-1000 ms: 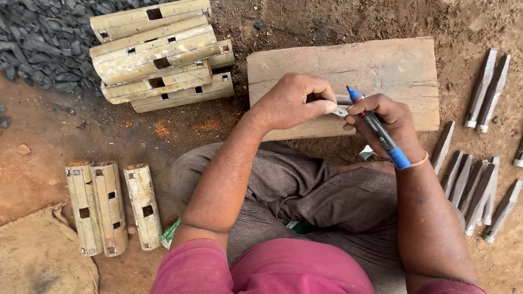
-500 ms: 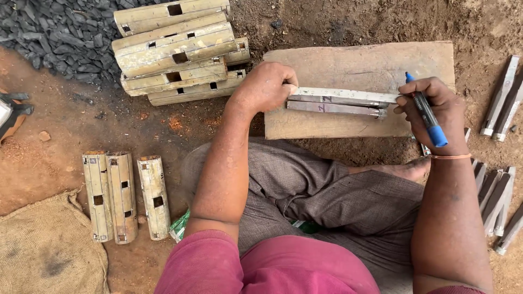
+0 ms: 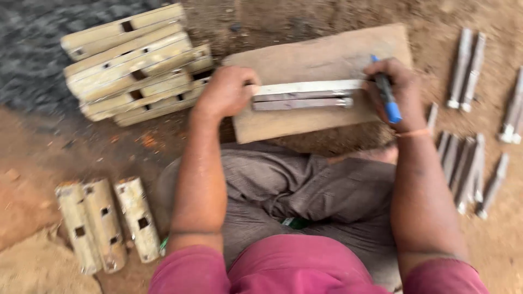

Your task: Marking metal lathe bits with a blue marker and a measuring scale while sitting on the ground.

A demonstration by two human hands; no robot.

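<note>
The 2 long grey metal strips (image 3: 305, 95) now lie flat and side by side on the pale flat stone slab (image 3: 327, 57), no longer lifted as 1 second ago. The left hand (image 3: 229, 92) presses their near end, fingers together on them. The right hand (image 3: 395, 92) sits at the other end, fingers clamped on a blue marker pen (image 3: 388, 95)

I see no packages, labels, signs or screens anywhere around me here.
</note>
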